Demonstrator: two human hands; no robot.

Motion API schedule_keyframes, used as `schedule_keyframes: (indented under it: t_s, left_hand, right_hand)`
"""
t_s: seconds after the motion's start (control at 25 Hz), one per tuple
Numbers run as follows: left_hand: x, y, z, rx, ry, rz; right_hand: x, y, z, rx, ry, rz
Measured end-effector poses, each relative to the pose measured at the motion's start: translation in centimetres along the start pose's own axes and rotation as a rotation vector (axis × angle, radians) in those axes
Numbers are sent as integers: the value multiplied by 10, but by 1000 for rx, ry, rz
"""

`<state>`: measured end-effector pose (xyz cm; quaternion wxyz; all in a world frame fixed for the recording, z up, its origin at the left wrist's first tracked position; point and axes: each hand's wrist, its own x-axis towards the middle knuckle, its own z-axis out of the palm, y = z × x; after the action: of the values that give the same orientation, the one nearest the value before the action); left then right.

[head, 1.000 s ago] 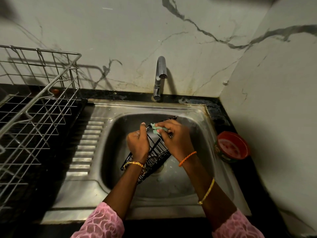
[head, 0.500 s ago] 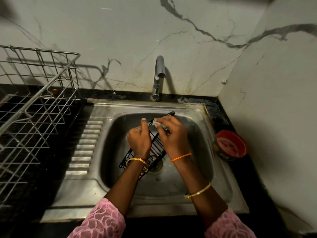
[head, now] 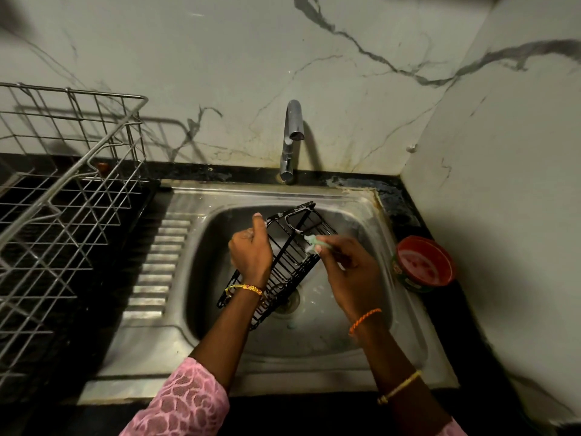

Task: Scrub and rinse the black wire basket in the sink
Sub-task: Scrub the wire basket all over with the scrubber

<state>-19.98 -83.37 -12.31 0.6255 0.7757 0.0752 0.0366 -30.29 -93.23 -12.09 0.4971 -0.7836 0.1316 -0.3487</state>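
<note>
A black wire basket (head: 290, 247) stands tilted on end inside the steel sink (head: 314, 350), its lower end near the drain and some suds on its upper rim. My left hand (head: 251, 253) grips its left long edge, thumb pointing up. My right hand (head: 349, 272) pinches a pale green scrub pad (head: 316, 243) against the basket's right side. The tap (head: 290, 140) stands behind the bowl, and no water runs from it.
A red round tub (head: 424, 264) sits on the dark counter right of the sink. A large steel wire dish rack (head: 63, 196) stands at the left. The ribbed drainboard (head: 157, 265) lies between rack and bowl. Marble walls close the back and right.
My right hand slid with the scrub pad from the basket's top end to its right side. The basket's upper end now shows, and my left hand keeps its hold.
</note>
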Motion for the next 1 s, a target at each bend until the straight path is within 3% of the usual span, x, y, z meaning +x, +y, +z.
schedule_keyframes:
  t_s: [0.12,0.28,0.4,0.48,0.56,0.76,1.0]
  left_hand:
    - [-7,4,2,8,-14,37]
    - [6,9,1,-48,64,-102]
    - [13,10,-1,-93,72,-124]
    - [13,8,0,-130,71,-114]
    - [12,7,0,-155,70,-88]
    - [9,1,3,-159,47,-36]
    - [11,-11,7,-275,-15,-22]
  right_hand:
    - [25,-9,24,-157,33,-32]
    - [28,-2,24,-172,7,-94]
    - [14,12,15,-88,-35,35]
    - [16,10,11,10,31,113]
    - [27,-1,10,-24,65,50]
    - [48,-12,24,-97,-94,-142]
    - [92,18,13,-221,-55,53]
